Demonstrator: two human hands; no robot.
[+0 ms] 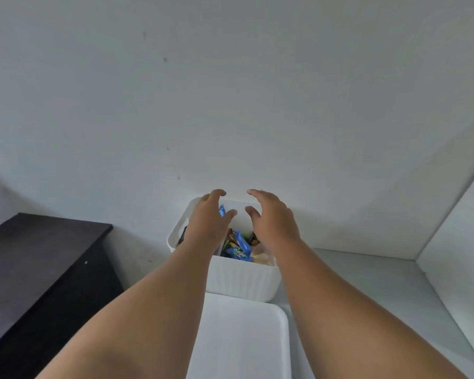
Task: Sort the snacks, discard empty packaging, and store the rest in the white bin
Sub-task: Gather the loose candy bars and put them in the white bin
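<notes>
The white ribbed bin [241, 280] stands on a pale shelf against the wall. Inside lie several wrapped snacks, among them a blue packet [240, 248] and dark brown ones [231, 239]. My left hand [207, 217] hovers over the bin's left side with relaxed, spread fingers and holds nothing. Over the right side, my right hand [271, 217] is likewise spread and empty. The two hands are a little apart, thumbs facing each other. My forearms hide parts of the bin's rim and contents.
A flat white tray or lid [244, 337] lies just in front of the bin. A dark cabinet [39, 263] stands to the left, lower down. A white side panel [463, 269] bounds the shelf on the right, and the wall stands right behind the bin.
</notes>
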